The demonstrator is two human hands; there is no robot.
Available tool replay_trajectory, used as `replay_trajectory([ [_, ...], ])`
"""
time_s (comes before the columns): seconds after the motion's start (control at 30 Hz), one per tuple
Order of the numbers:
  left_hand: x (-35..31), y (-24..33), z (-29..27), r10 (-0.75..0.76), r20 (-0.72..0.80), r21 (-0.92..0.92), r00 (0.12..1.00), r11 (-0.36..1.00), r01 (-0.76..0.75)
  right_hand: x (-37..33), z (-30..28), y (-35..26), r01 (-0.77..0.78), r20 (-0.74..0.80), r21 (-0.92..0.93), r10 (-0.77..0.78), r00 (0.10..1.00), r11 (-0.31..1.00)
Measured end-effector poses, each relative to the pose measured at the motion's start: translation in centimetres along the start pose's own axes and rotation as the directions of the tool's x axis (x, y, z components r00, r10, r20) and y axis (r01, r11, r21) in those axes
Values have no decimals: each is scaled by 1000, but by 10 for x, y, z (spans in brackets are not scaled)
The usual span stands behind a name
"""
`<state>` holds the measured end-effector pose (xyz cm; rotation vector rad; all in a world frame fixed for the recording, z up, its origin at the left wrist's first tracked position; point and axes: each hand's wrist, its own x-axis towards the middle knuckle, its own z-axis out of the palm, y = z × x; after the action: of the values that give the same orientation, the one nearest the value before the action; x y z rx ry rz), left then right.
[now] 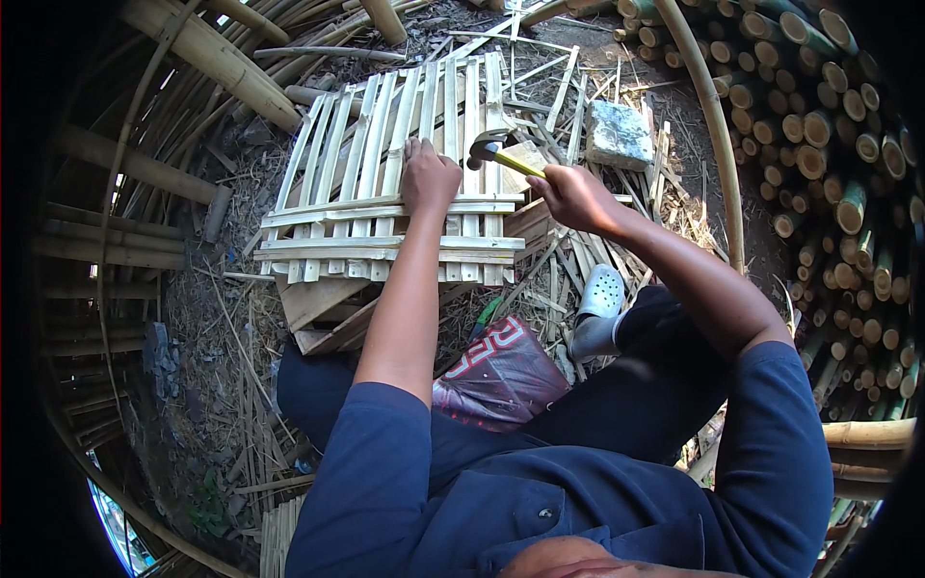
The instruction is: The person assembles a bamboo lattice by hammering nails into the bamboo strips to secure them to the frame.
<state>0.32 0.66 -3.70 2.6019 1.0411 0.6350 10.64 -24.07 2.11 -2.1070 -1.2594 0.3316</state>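
A panel of pale bamboo slats point(371, 144) lies in front of me, its upright slats crossed near my side by paired cross strips point(385, 252). My left hand point(431, 180) rests on it just beyond the cross strips, fingers curled in against the slats. What those fingers pinch, if anything, is hidden. My right hand point(578, 199) is wrapped round the yellow handle of a hammer point(515, 162). The dark hammer head is over the panel's right side, just right of my left hand. Beneath the panel, wooden boards point(323, 301) stick out.
A pale stone block point(619, 135) sits to the right of the panel, among scattered bamboo strips. Cut bamboo poles point(814, 130) are stacked along the right side. A curved bamboo pole point(708, 106) rises before them. Thick bamboo poles point(217, 63) stand at the left.
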Motion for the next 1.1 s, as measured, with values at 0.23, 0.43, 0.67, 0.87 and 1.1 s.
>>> replay_trajectory([
  [0.23, 4, 3, 2, -10, 69, 29, 998, 1000, 8, -43, -14, -2, 93, -8, -142, -95, 995, 986],
  [0.43, 5, 1, -2, -15, 96, 28, 995, 1000, 12, -48, -11, 7, 128, -19, -180, -133, 991, 975],
  [0.67, 4, 8, -10, 5, 164, -29, 986, 1000, 0, -46, -16, -4, 148, -41, -163, -156, 987, 975],
  [0.87, 4, 6, -7, 31, 140, -29, 990, 999, -27, -45, -16, -11, 81, 45, -226, -73, 996, 971],
  [1.1, 5, 3, -4, 38, 153, -20, 988, 999, -35, -49, -11, -23, -15, -40, -143, 9, 999, 990],
])
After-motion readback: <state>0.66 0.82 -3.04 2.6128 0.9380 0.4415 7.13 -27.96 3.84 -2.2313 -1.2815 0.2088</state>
